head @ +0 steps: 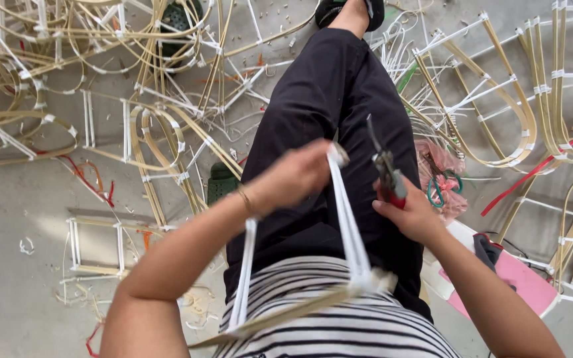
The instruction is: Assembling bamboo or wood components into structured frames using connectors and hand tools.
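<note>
Concrete floor all round, littered with bent cane frames bound in white strips, plus offcuts and red scraps. Person seated, black trousers, striped shirt. Left hand closed around the top of a white strip, pulling it taut up from a flat cane slat lying across the lap; strip is knotted on the slat. Right hand clamped on red-handled pliers, tips pointing up, just beside the strip. Scissors with green handles lie on pink plastic, right of the leg.
</note>
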